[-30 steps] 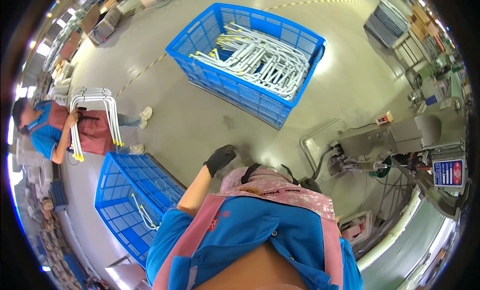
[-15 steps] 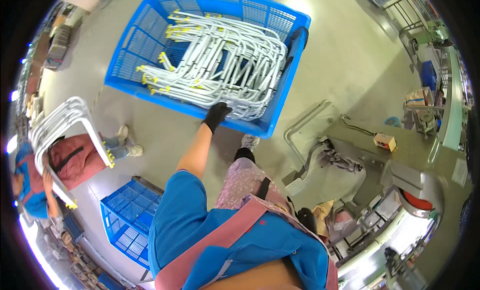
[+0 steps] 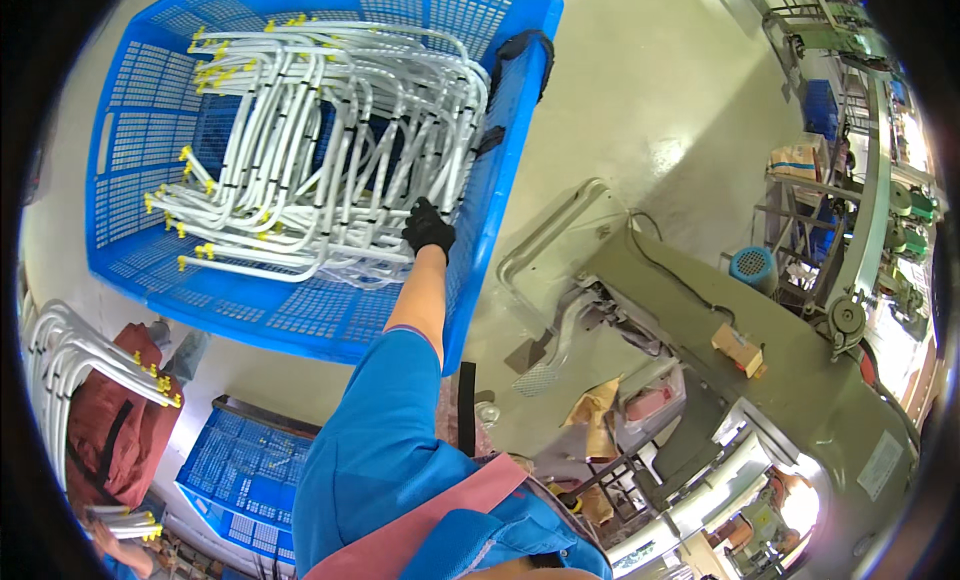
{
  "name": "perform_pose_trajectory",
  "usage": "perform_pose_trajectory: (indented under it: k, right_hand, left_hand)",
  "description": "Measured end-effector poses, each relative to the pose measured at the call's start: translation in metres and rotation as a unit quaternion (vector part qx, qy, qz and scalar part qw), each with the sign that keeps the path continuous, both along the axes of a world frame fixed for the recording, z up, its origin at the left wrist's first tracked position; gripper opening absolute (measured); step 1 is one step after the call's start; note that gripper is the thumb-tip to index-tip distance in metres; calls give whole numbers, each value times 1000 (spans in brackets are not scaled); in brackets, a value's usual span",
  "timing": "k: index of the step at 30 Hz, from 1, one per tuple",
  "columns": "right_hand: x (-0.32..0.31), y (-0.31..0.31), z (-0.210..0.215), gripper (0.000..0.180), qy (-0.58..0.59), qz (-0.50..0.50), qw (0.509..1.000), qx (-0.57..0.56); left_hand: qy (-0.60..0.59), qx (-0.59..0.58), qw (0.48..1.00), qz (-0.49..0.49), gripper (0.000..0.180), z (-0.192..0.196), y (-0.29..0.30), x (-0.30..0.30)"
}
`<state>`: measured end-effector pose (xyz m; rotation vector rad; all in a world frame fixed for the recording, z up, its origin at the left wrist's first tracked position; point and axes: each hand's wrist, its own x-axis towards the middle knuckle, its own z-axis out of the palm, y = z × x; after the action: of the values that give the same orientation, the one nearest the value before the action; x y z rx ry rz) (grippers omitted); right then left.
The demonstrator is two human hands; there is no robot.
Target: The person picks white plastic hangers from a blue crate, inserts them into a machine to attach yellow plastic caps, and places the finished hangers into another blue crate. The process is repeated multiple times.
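Note:
My left hand [image 3: 428, 228], in a black glove, reaches into a large blue plastic crate [image 3: 470, 310]. It is over the near right end of a pile of white bent metal tube frames [image 3: 330, 170]. Its fingers look slightly apart and curved against the tubes; no frame is lifted. Yellow caps sit on the tube ends, mostly at the left, and black bands mark several tubes. My right hand is out of view.
A person at the lower left carries several white tube frames [image 3: 75, 350]. A smaller blue crate [image 3: 245, 470] stands below the large one. On my right are a machine table [image 3: 690, 290] with a small box [image 3: 738, 350], and a foot pedal [image 3: 545, 375].
My left hand has gone from the crate's near rim to the tubes inside. The large crate looks closer and further left in view. The other person's position in view has also shifted.

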<state>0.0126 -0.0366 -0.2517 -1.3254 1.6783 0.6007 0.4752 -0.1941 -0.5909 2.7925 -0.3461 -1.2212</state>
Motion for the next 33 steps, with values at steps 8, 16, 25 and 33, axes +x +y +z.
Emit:
perform_pose_trajectory:
  k: [8,16,25,33]
  right_hand:
    - [-18,2,-7,33,-2,-26,1000,-3]
    - [-68,5,-35,34,-103,-28,993,-50]
    - [-88,-52,-7,27,-266,104,934,-216]
    - [-146,-25,18,23,-302,89,933,-175]
  left_hand:
    - [66,-216,973,-56,42,-6,25,29]
    - [328,-455,828,18,22,218,85,71]
    - [257,-586,768,26,40,402,100,4]
    - [209,-590,774,-97,33,529,126,-61]
